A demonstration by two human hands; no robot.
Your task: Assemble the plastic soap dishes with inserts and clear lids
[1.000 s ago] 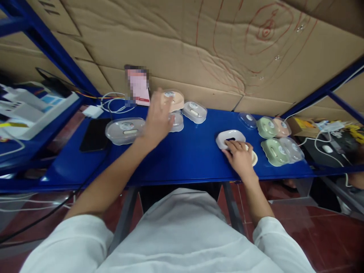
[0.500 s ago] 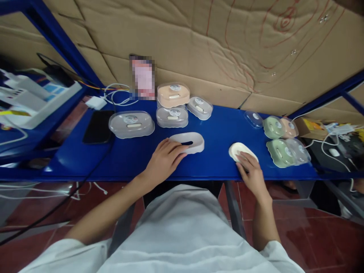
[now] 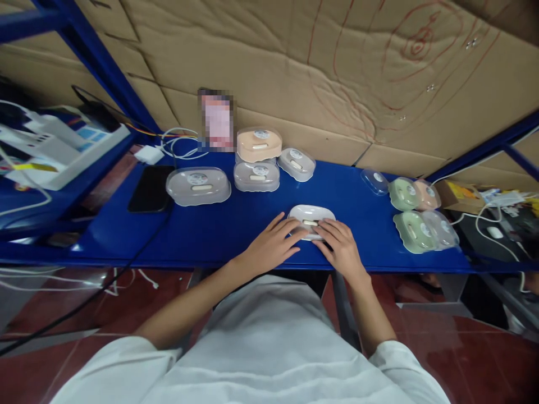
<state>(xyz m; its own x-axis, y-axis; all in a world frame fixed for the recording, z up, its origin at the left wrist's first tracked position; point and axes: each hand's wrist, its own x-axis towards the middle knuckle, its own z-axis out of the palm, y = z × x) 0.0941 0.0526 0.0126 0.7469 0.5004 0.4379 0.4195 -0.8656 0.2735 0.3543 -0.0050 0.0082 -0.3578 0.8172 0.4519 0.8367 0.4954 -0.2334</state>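
Note:
A white oval soap box (image 3: 311,214) lies on the blue shelf (image 3: 219,230) close to its front edge, right in front of me. My left hand (image 3: 273,244) rests against its left end with fingers stretched over the edge. My right hand (image 3: 342,247) presses on its right end, fingers curled on top. Together the two hands hold the box between them.
Behind stand clear-lidded soap boxes (image 3: 197,186), (image 3: 256,175), (image 3: 297,163) and a peach one (image 3: 259,143). Green (image 3: 415,230), peach and clear boxes cluster at the right. A black phone (image 3: 150,188), a charger with cables (image 3: 152,154) and a blurred card (image 3: 217,120) sit at the left; cardboard backs the shelf.
My left hand came back from the rear boxes and slid the white ring piece to the centre. My right hand brought the cream insert over; both now meet on one white box.

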